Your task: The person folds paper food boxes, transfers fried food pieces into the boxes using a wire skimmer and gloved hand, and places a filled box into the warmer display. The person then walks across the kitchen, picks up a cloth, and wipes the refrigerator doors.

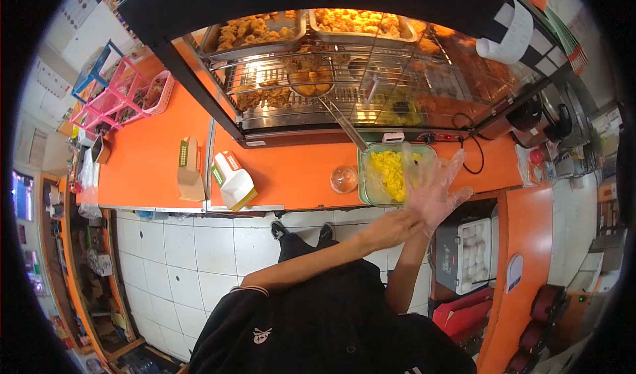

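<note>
My right hand (434, 196) wears a clear plastic glove (457, 165) and is held up with its fingers spread. At its wrist, my left hand (401, 223) is closed on the cuff of that glove; its fingertips are partly hidden. Just beyond the gloved hand stands a pale green tub (371, 194) of yellow shredded food (389, 172), partly covered by the glove. To its left is a small clear cup (344, 179). Two cardboard food boxes, an upright one (190, 175) and a tilted open one (233, 185), sit farther left on the orange counter (291, 175).
A heated glass cabinet (278, 139) with trays of fried food (255, 33) rises behind the counter. A long metal handle (348, 125) sticks out of it towards the tub. Pink baskets (112, 102) stand far left. A grey container of eggs (472, 251) sits low right.
</note>
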The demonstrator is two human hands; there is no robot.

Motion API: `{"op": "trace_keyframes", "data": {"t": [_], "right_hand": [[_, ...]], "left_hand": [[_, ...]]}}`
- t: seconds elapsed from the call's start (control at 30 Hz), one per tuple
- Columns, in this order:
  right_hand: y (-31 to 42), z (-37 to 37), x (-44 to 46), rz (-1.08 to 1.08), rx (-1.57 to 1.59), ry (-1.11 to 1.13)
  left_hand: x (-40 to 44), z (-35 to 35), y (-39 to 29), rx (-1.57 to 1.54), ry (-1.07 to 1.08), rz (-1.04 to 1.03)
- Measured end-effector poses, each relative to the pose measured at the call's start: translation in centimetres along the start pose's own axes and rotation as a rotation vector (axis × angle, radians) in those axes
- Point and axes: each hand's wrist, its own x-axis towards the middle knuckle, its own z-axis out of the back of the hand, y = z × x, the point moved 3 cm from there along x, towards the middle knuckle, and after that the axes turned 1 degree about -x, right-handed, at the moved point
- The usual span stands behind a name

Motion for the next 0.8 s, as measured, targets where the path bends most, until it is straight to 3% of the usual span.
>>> {"op": "trace_keyframes", "data": {"t": [0.1, 0.13, 0.23, 0.27, 0.3, 0.33, 0.37, 0.4, 0.43, 0.5, 0.57, 0.6, 0.7, 0.77, 0.8], "right_hand": [[-0.4, 1.1, 0.6, 0.064, 0.054, 0.016], [-0.5, 1.1, 0.6, 0.054, 0.05, 0.021], [-0.7, 2.4, -0.1, 0.055, -0.102, -0.082], [-0.6, 2.4, -0.4, 0.134, -0.817, -0.034], [-0.8, 2.5, -0.6, 0.159, -1.176, 0.007], [-1.0, 1.2, -0.8, 0.207, -1.532, 0.039], [-1.4, -4.1, -2.1, 0.072, -1.425, 0.076], [-3.0, -7.7, -3.0, -0.057, -1.316, 0.107], [-5.4, -9.4, -3.0, -0.053, -1.383, 0.306], [-10.2, -12.9, -2.0, -0.004, -1.558, 0.615], [-15.5, -14.4, 0.4, 0.108, -1.818, 0.762], [-18.9, -13.2, 2.4, 0.186, -1.96, 0.794], [-25.7, -11.7, 8.0, 0.13, -2.156, 0.677], [-27.7, -11.2, 11.2, 0.237, -2.302, 0.351], [-28.9, -11.1, 12.7, 0.256, -2.305, 0.358]], "left_hand": [[-1.5, -2.1, -1.8, -0.03, -0.023, -0.128], [-1.1, 0.0, -2.7, -0.029, -0.072, -0.161], [-3.1, 0.3, -1.2, -0.186, 0.016, -0.054], [-4.1, 1.6, -0.7, -0.256, 0.05, 0.033], [-5.6, 3.2, -0.1, -0.324, 0.081, 0.122], [-7.7, 4.3, 0.9, -0.4, 0.0, 0.255], [-10.4, 5.3, 1.8, -0.477, -0.078, 0.387], [-13.1, 6.2, 2.9, -0.553, -0.136, 0.647], [-16.0, 7.0, 3.9, -0.625, -0.195, 0.905], [-23.3, 7.1, 6.7, -0.389, -0.583, 1.116], [-27.0, 9.6, 7.5, -0.56, -1.025, 1.401], [-29.1, 10.5, 8.0, -0.45, -1.125, 1.395], [-35.1, 11.4, 10.4, -0.157, -1.312, 1.386], [-37.6, 11.6, 11.6, -0.175, -1.352, 1.437], [-38.6, 11.5, 12.2, -0.215, -1.383, 1.48]]}}
